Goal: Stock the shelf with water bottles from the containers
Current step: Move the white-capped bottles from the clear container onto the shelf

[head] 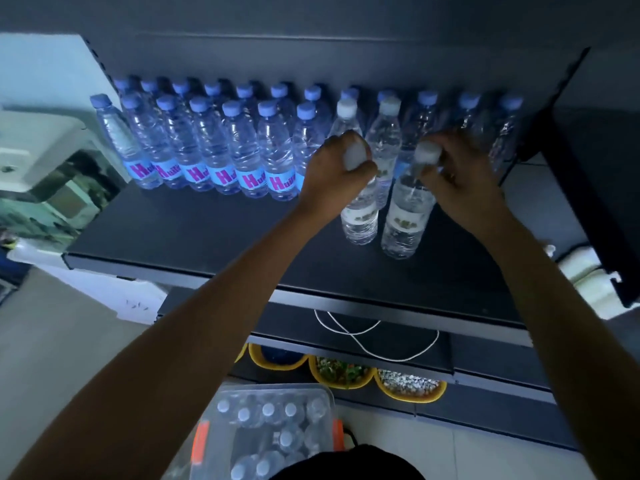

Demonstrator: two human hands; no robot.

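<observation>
L grip curled round the white cap of a clear bottle. R grip pinches the cap of a 2nd bottle just beside it. Both bottles upright, bases at the dark shelf, in front of white-cap bottles, next to rows of blue-cap bottles. On the floor below, a clear container w/ orange latches holds more capped bottles, upright, packed close. Lower shelf: yellow bowls, one w/ greenish bits, one w/ pale gravel-like bits; white cord above them.
</observation>
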